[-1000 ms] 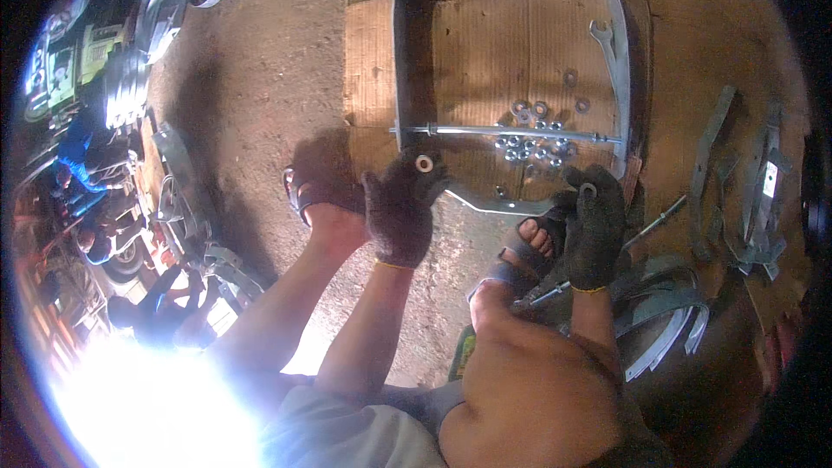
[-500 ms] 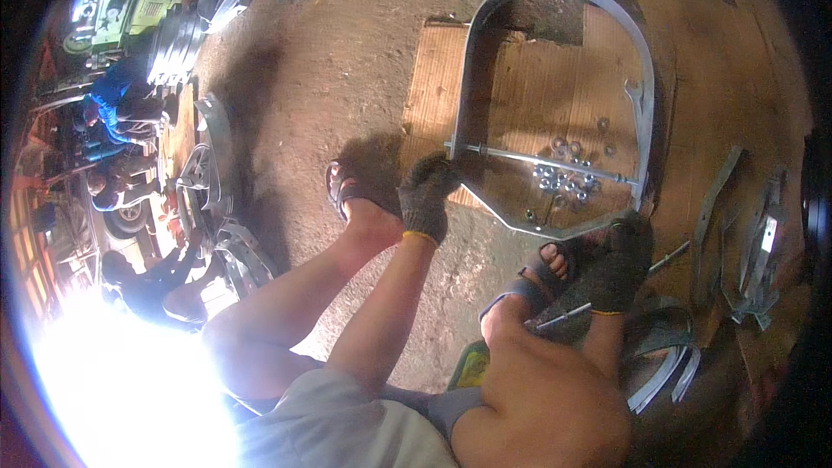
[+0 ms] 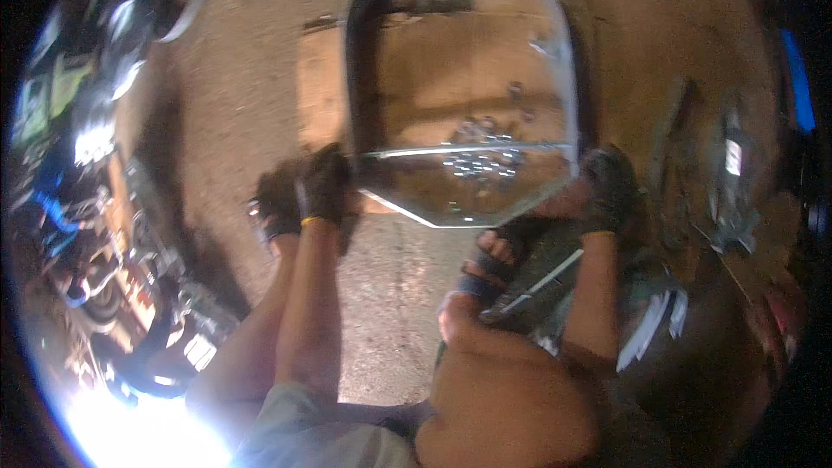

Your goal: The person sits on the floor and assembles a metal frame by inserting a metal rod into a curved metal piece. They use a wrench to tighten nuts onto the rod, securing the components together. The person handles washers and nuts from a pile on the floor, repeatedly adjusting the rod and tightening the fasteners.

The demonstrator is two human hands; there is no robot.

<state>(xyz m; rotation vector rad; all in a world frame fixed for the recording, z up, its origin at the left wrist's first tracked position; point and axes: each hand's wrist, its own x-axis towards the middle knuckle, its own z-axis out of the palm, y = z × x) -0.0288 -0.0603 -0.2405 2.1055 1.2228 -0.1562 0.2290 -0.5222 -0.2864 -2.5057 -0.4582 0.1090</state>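
A grey metal strap (image 3: 565, 61), bent into an arch with an angled lower end, lies over the cardboard in front of me. A thin metal rod (image 3: 416, 152) crosses it from side to side. My left hand (image 3: 326, 184), in a dark knit glove, is closed at the strap's lower left corner, by the rod's end. At the lower right corner my right hand (image 3: 610, 189), gloved alike, grips the strap from outside; blur softens its fingers. Several shiny nuts (image 3: 485, 163) sit inside the outline, partly under the rod. A wrench (image 3: 544, 46) rests by the strap's right side.
Flat cardboard (image 3: 319, 87) covers part of the concrete floor. A loose rod (image 3: 542, 282) lies between my right foot and right forearm. Bent metal strips (image 3: 650, 329) and other metal pieces (image 3: 735, 182) lie to the right. Other people and metal parts blur at the far left.
The view has swung, so the whole scene sits further left and slightly turned. My right hand has shifted from below the strap's lower right corner to its outer side.
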